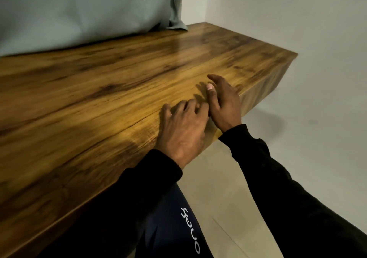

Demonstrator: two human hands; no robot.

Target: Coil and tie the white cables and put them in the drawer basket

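My left hand (182,127) hovers over the front edge of a wooden top (99,91), its fingers loosely bent and holding nothing. My right hand (223,101) is just to its right, over the same edge near the right corner, with fingers relaxed and thumb raised. The two hands nearly touch. No white cable, drawer or basket shows in this view. Both arms wear black sleeves.
A grey-green cushion (79,13) rests on the back of the wooden top at the left. White walls (297,19) close off the corner behind and to the right. Pale floor tiles (228,188) lie below the top's front edge.
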